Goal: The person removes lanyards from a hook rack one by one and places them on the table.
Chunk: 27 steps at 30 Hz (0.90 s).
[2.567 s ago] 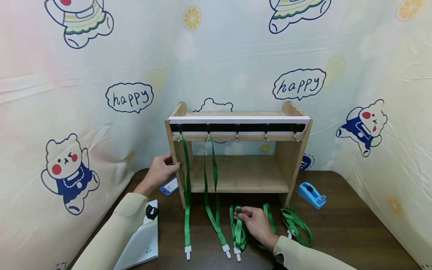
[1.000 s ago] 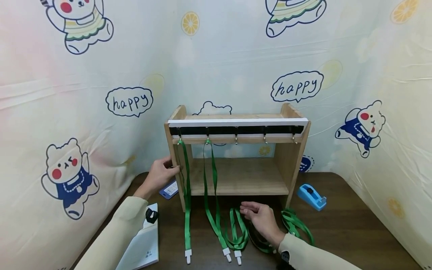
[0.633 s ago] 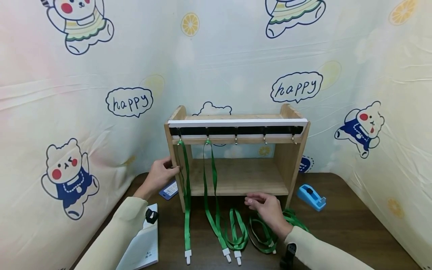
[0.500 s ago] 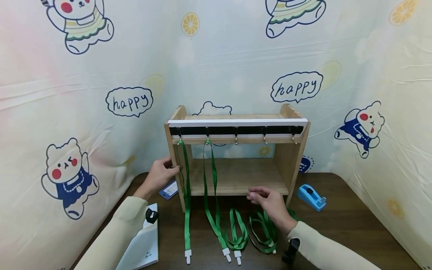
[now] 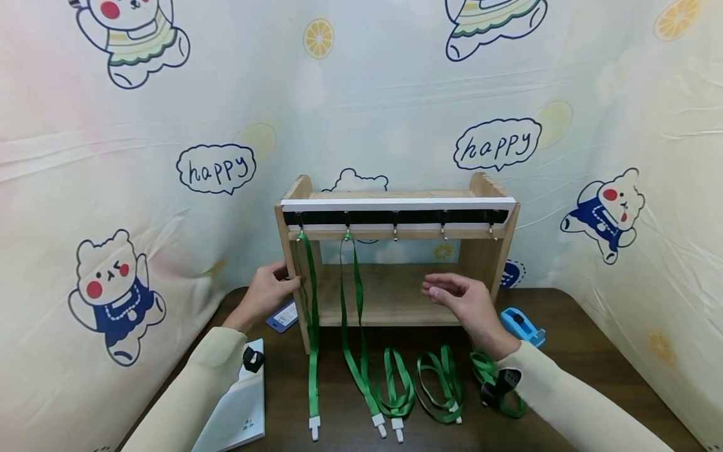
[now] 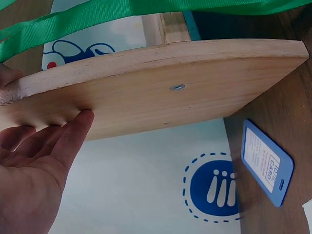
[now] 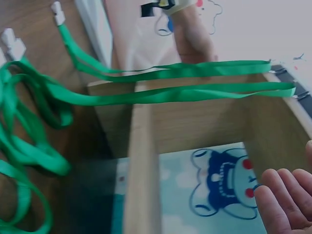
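A small wooden shelf [image 5: 390, 298] stands on the table, with a rail of hooks [image 5: 420, 218] along its top front. My left hand [image 5: 265, 295] grips the shelf's left side panel [image 6: 146, 83], thumb at the front edge and fingers along the outer face. Two green lanyards hang from the two leftmost hooks, the first lanyard [image 5: 314, 351] straight down, the second lanyard [image 5: 359, 289] with its clip end on the table. Looped lanyards [image 5: 443, 386] lie in a row below the shelf. My right hand [image 5: 474, 309] hovers before the shelf opening, fingers loosely bent, holding nothing.
A blue tape dispenser [image 5: 521, 325] sits at the right, partly behind my right wrist. At the left are a white box or pad [image 5: 251, 405] and a blue ID card holder [image 6: 268, 163] beside the shelf. A printed cloth [image 5: 361, 113] hangs behind.
My right hand has let go of the looped lanyard by the second hanging one and moved up and right to the shelf opening. My left hand stays on the panel.
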Each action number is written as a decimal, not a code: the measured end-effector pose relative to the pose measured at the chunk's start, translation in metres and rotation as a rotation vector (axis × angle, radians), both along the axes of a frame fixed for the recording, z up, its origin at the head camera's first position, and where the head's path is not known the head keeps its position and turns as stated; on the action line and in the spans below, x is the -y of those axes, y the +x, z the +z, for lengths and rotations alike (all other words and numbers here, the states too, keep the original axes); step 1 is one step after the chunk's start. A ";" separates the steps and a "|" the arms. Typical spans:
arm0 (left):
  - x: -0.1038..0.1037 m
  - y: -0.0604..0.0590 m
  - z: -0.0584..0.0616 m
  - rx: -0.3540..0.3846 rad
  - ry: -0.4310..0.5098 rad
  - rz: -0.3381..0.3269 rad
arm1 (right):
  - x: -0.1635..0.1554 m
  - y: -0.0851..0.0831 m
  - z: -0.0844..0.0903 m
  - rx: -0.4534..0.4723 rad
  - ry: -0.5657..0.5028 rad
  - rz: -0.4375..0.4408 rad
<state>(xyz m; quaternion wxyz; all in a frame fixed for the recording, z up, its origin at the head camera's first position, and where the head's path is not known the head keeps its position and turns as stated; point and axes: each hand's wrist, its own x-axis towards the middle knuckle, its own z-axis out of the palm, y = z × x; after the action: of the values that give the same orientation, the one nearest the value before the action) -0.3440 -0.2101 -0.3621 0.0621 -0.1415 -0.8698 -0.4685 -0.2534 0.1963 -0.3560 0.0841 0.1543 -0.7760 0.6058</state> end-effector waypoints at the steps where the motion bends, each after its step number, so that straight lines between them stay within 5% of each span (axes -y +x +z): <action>1: 0.000 0.000 0.000 0.002 0.001 0.002 | 0.001 0.000 0.004 -0.010 -0.001 0.001; 16: 0.001 -0.001 0.002 -0.007 0.004 -0.009 | 0.027 -0.008 0.059 -0.097 0.072 0.123; 27: 0.001 -0.002 0.000 -0.014 -0.004 -0.002 | 0.059 -0.022 0.065 -0.066 0.075 0.184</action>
<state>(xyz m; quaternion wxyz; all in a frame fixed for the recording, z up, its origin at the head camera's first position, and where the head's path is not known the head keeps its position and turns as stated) -0.3457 -0.2115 -0.3622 0.0675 -0.1459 -0.8702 -0.4658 -0.2754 0.1376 -0.2908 0.0480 0.2479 -0.7773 0.5762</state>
